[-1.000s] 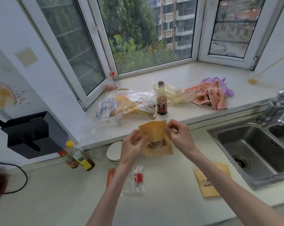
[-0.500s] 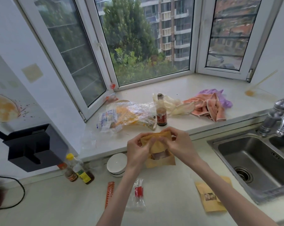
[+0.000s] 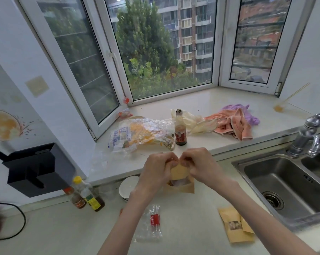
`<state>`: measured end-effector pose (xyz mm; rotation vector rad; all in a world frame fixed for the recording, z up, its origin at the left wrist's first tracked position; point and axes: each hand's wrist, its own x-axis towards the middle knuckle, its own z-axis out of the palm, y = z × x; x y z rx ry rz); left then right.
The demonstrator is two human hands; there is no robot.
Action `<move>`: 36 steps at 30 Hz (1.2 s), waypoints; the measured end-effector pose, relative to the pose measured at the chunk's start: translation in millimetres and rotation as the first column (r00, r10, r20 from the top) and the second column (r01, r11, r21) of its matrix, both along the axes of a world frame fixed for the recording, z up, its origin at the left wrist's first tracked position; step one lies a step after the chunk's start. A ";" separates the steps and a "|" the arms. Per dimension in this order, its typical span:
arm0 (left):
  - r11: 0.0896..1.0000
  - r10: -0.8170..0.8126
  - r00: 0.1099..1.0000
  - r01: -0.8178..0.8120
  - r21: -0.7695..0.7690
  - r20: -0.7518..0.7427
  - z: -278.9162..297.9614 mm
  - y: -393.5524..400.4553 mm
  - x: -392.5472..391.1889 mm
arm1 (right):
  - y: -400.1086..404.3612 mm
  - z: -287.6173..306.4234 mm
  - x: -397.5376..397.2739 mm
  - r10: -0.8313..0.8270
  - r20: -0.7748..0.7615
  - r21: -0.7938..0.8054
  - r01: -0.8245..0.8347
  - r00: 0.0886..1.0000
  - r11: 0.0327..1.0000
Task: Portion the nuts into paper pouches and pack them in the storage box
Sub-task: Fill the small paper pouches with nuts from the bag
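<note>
Fingers [image 3: 169,160] of the left hand [image 3: 156,171] and the right hand [image 3: 201,165] are curled and pinch the top edge of a brown paper pouch [image 3: 181,178], the fingertips of both hands meeting at its upper middle. This pouch is held upright above the desk [image 3: 188,223], in front of the windowsill [image 3: 207,103]. Its clear window shows pale contents, too blurred to identify. Two more filled pouches [image 3: 235,226] lie flat on the desk near the sink [image 3: 284,181], overlapping each other. A clear plastic sleeve [image 3: 152,224] with a red label lies on the desk between the forearms. A crumpled plastic bag [image 3: 140,134] rests on the windowsill beside a small brown bottle [image 3: 180,130].
</note>
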<state>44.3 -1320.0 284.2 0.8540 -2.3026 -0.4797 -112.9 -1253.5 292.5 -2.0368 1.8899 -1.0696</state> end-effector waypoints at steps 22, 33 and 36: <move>0.991 0.062 0.998 -0.063 0.118 0.013 -0.3 2.2 5.2 | 10.0 -17.5 -11.9 -0.106 0.127 0.054 0.100 0.986 0.994; 0.992 0.104 0.994 -0.101 0.081 -0.037 -6.2 6.5 2.6 | 5.9 -23.3 -21.1 -0.035 0.006 0.011 0.035 0.999 0.999; 0.988 0.109 0.993 -0.102 0.119 -0.047 -9.3 3.7 3.6 | 5.8 -21.6 -24.5 -0.028 -0.009 0.006 0.028 1.000 1.000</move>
